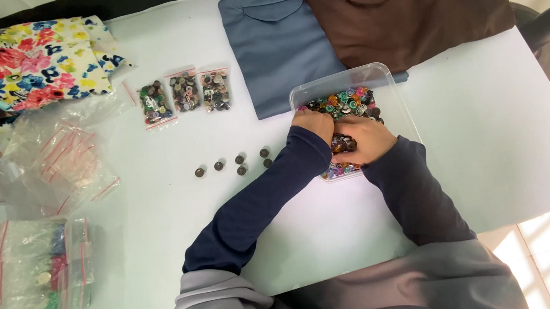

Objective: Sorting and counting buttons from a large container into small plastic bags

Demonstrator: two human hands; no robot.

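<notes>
1. Sorting step in hand, by the look of it: picking through mixed coloured buttons (347, 103) heaped in a clear plastic tray (403, 109), sitting on the white table (491, 139) just below the folded garments.
2. Right hand (364, 138) resting inside the tray, fingers curled down over a clump of dark brown buttons (342, 145); likely pinching some, grip itself hidden under the knuckles.
3. Left hand (314, 123) pressing in at the tray's left edge, touching the right hand, fingers bent narrow into the pile; holding anything or not, cannot tell.
4. Lying loose on the table left of the tray: six small dark buttons (238, 164) in a rough row, well apart from the pile.
5. Sitting further up-left: three small zip bags (186, 93) already filled with buttons, side by side.
6. Lying at far left: empty clear zip bags (59, 161), more filled bags (39, 276) below, floral fabric (42, 62) above.
7. Lying folded at the top: blue-grey shirt (276, 43) and brown shirt (405, 19), overlapping, the tray's far rim touching them.
8. Next move, as a judgement: calling for a fine pinch on matching dark buttons, lifting clear of the heap without dragging others over the low rim.
</notes>
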